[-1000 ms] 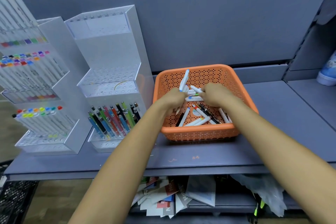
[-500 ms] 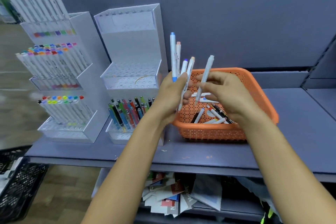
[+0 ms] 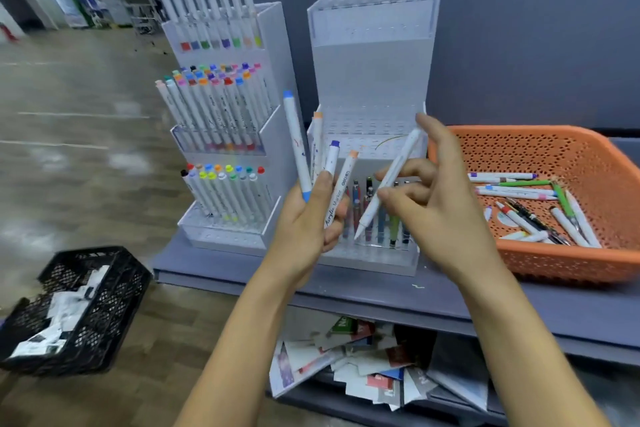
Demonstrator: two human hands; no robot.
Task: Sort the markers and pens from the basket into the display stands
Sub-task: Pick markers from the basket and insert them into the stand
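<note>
Two-handed grip at the shelf [image 3: 346, 288].
The left hand [image 3: 304, 218] curls round four white markers [image 3: 330, 158], caps up. The right hand [image 3: 440, 215] pinches one white marker [image 3: 404, 154], one finger extended. The orange basket [image 3: 519, 131], at 3 o'clock, holds loose pens; the marker stand [image 3: 273, 135] is at 10 o'clock.

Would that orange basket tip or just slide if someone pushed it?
The orange basket looks like thin perforated plastic, so probably light. It is wide and low on the shelf, so it would likely slide, not tip. The loose pens inside would probably roll about.
</note>
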